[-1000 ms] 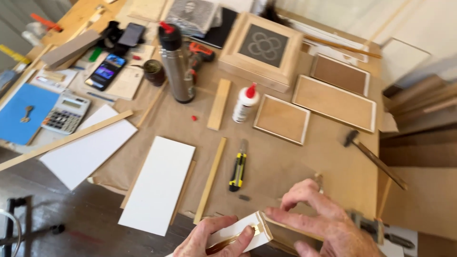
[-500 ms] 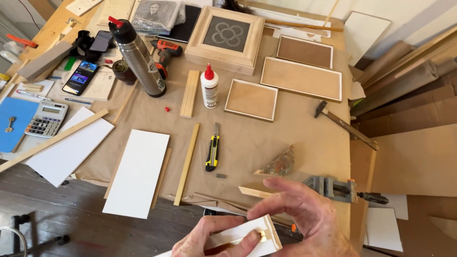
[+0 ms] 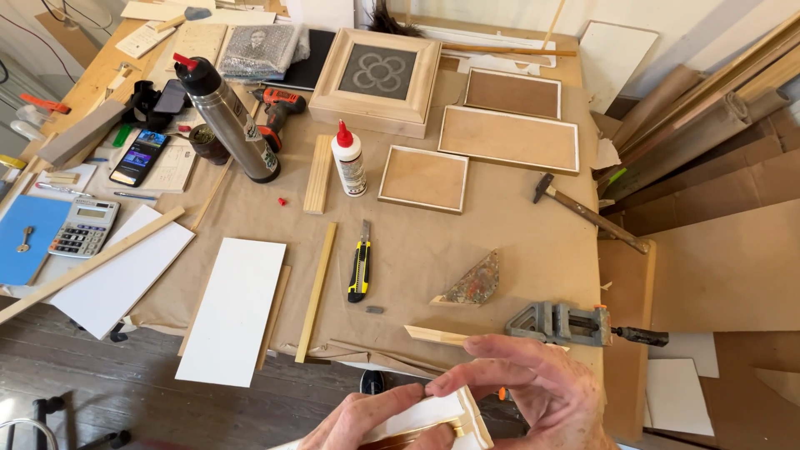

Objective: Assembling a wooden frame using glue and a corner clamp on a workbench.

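At the near edge, both hands pinch a white-painted wooden moulding piece [image 3: 433,417] with a mitred end. The left hand [image 3: 367,425] grips it from below; the right hand [image 3: 533,392] curls its fingertips onto the top. Just beyond, on brown paper, lie a metal corner clamp [image 3: 554,322] and a yellow utility knife [image 3: 360,268].

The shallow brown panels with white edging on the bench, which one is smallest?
The panel beside the glue bottle, the smallest panel. The two others, the middle panel and the far panel, are wider and lie farther back.

Lit phone screen [image 3: 139,156] beside grey calculator display [image 3: 91,213], far left
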